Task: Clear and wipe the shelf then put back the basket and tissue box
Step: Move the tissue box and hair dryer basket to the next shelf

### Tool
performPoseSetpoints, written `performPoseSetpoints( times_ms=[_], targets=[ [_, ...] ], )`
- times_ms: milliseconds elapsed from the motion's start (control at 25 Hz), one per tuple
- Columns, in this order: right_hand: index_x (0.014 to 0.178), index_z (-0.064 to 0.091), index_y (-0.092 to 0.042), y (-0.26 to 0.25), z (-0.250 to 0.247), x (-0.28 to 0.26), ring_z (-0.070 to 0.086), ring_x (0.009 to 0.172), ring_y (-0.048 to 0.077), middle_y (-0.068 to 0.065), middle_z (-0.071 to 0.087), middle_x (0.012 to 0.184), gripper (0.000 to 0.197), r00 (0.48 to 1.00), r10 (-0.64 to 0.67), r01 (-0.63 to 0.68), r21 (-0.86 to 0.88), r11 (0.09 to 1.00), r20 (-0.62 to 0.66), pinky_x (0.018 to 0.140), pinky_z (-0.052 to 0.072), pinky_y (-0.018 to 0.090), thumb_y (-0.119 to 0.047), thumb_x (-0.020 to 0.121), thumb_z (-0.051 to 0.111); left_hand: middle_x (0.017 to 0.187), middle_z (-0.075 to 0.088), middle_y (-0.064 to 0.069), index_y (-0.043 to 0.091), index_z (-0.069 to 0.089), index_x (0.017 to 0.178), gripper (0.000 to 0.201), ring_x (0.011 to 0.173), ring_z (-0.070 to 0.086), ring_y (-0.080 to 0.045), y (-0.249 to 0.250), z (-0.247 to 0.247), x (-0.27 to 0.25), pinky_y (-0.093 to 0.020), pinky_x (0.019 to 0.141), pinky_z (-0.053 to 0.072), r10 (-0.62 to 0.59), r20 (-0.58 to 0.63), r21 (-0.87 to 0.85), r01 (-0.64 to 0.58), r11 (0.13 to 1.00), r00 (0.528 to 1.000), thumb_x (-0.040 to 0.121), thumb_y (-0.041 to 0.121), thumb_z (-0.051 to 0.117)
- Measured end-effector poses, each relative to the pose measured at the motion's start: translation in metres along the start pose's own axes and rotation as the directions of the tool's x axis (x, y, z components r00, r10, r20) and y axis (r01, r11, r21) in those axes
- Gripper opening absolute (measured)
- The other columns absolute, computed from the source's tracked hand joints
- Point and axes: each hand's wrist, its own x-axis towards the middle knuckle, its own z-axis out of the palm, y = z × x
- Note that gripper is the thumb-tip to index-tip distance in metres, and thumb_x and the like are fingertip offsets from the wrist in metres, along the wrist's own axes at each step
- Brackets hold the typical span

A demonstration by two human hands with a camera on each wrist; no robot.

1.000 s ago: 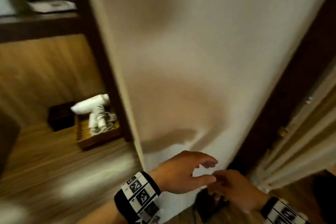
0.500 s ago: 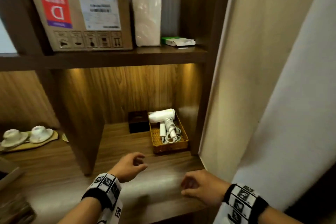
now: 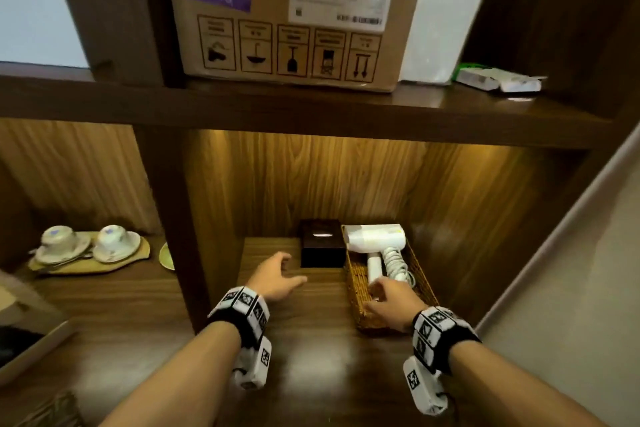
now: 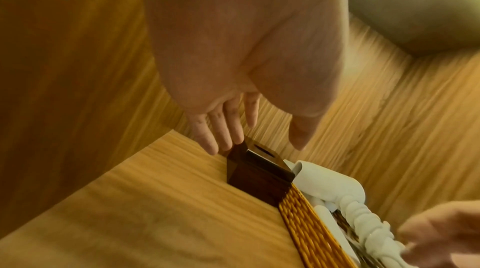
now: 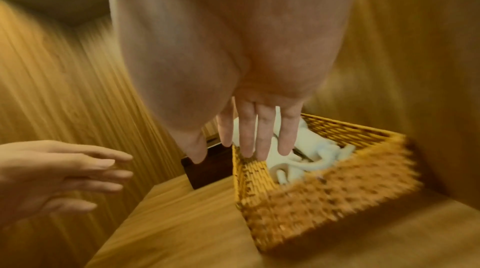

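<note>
Wicker basket (image 3: 388,291) (hairdryer inside) and dark tissue box (image 3: 322,244) sit side by side, still on the shelf (image 3: 311,340). My left hand (image 3: 275,276) and right hand (image 3: 391,298) reach in, fingers loose, empty. Clearing begins; next, I grasp each.

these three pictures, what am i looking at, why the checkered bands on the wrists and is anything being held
There is no machine here: a person wears three cameras, and the checkered bands are part of the wrist gear. The wide picture comes from the head, looking down at a wooden shelf. The other two look along each hand from the wrists. On the shelf a dark tissue box stands beside a wicker basket that holds a white hair dryer and its cord. The left hand reaches toward the tissue box, fingers spread. The right hand is over the basket's near end, fingers straight. Neither holds anything yet.
</note>
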Motion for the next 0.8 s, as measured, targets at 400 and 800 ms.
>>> performPoseSetpoints(
  times_ms=[400, 800],
  targets=[
    [0.144, 0.06, -0.012, -0.037, -0.004, 0.153, 0.065, 0.131, 0.03, 0.011, 0.069, 0.141, 0.055, 0.998, -0.055, 0.05, 0.152, 0.987, 0.03, 0.112, 0.052, 0.038, -0.032, 0.095, 0.073, 0.132, 0.067, -0.006, 0.008, 0.054, 0.138, 0.053, 0.127, 0.063, -0.023, 0.019, 0.044, 0.119, -0.027, 0.103, 0.045, -0.163, -0.079, -0.111, 0.154, 0.982, 0.983, 0.091, 0.023, 0.075],
    [0.158, 0.045, -0.006, -0.027, 0.028, 0.164, 0.055, 0.141, 0.026, 0.011, 0.059, 0.152, 0.066, 0.999, -0.034, 0.031, 0.277, 0.96, 0.006, 0.123, 0.042, 0.036, -0.017, 0.096, 0.066, 0.134, 0.062, -0.012, 0.011, 0.06, 0.137, 0.052, 0.115, 0.059, -0.031, 0.005, 0.059, 0.153, -0.047, 0.104, 0.053, -0.342, -0.059, -0.282, 0.313, 0.907, 0.938, 0.103, 0.048, 0.048]
  ],
)
